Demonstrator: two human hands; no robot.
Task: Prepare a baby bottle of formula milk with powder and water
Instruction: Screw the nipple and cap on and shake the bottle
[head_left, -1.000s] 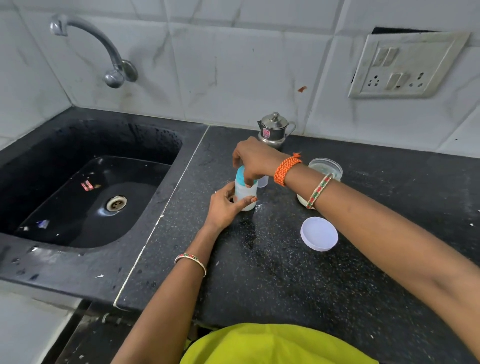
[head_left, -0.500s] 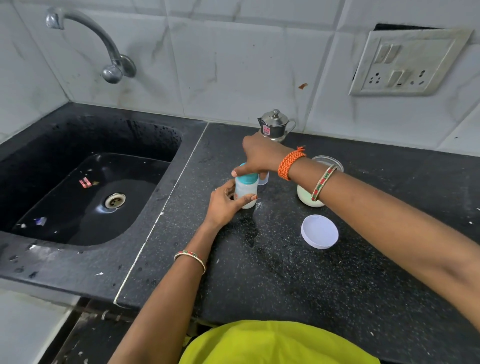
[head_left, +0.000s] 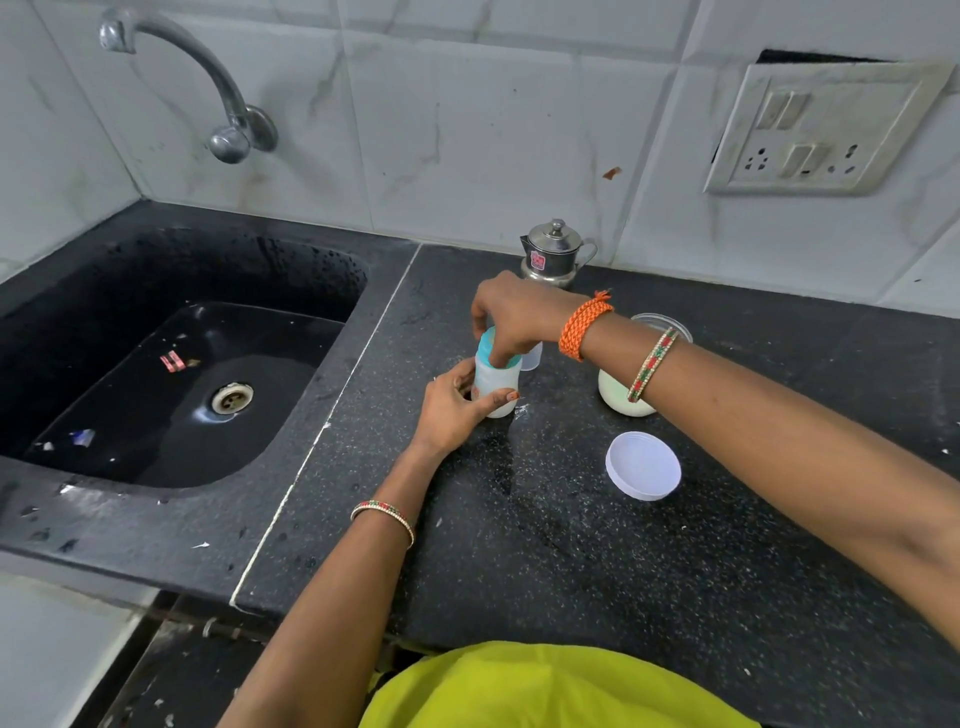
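Bottle: my small translucent white plastic baby bottle (head_left: 497, 387) with its teal screw collar (head_left: 488, 349) stands upright on the black speckled granite counter (head_left: 571, 571), just right of the sink edge.
Left hand: my left hand (head_left: 449, 410) wraps the bottle's lower body, thumb across the front.
Right hand: my right hand (head_left: 514, 319) comes down from above, fingers curled around the teal collar.
Handling: I judge it light, stiff and a bit slick, easy to tip; best held low on the body while turning at the collar.
Nearby: the open clear jar of pale powder (head_left: 623, 400) sits to the right behind my forearm, its round white lid (head_left: 643, 466) lying nearer me.
Behind: small steel lidded pot (head_left: 556, 254) by the wall.
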